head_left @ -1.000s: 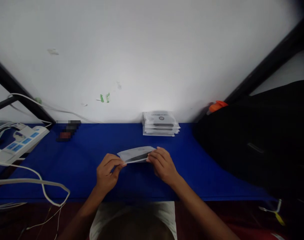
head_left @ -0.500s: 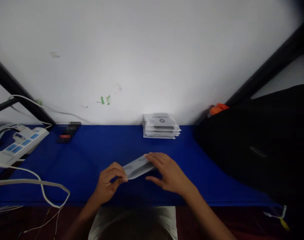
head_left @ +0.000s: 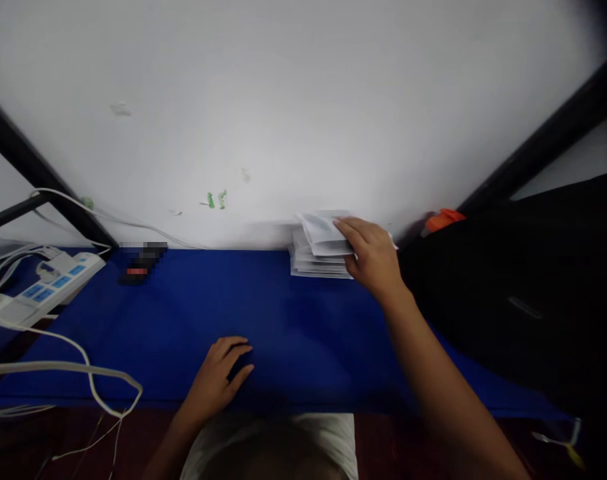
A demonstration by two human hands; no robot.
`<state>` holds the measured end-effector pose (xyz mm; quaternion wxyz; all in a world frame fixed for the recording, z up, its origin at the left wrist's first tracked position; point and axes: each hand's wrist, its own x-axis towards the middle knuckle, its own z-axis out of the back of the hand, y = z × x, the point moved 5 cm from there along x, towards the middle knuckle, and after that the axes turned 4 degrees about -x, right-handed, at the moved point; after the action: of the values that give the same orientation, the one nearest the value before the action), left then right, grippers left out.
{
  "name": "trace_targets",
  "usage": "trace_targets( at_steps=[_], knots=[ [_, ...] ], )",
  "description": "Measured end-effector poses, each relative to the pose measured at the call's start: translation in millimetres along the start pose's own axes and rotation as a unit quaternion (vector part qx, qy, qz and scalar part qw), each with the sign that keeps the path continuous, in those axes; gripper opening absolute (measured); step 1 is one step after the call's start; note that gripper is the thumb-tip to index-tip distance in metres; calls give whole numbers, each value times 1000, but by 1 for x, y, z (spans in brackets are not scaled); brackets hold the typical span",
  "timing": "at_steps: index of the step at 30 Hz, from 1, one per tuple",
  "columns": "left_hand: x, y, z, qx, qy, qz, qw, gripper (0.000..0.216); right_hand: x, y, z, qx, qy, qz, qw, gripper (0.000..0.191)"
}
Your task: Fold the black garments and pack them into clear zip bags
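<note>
Our right hand's (head_left: 376,257) fingers grip a white packet (head_left: 323,230) over the stack (head_left: 303,265) on the desk (head_left: 283,333); our left hand (head_left: 216,377) is empty, fingers parted. Judged step: stacking; next move calls for aligned release.

- wide blue tabletop (head_left: 263,303)
- stack of white packets (head_left: 317,269) at the back
- dark thing (head_left: 137,273) back left, too pixelated to tell
- big black lump (head_left: 483,287) hogging the right end
</note>
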<state>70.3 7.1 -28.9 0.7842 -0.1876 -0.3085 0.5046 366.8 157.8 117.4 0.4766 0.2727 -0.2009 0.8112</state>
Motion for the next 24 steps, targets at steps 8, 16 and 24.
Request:
trace_targets(
  at_steps=[8, 16, 24],
  knots=[
    [0, 2, -6, 37, 22, 2, 999, 28, -13, -36, -102, -35, 119, -34, 992, 70],
    [3, 1, -8, 32, 2, -12, 999, 25, -23, -29, -103, -41, 102, -28, 993, 74],
    [9, -6, -1, 5, 31, -12, 999, 30, -18, -31, -97, -56, 111, -34, 992, 74]
  ],
)
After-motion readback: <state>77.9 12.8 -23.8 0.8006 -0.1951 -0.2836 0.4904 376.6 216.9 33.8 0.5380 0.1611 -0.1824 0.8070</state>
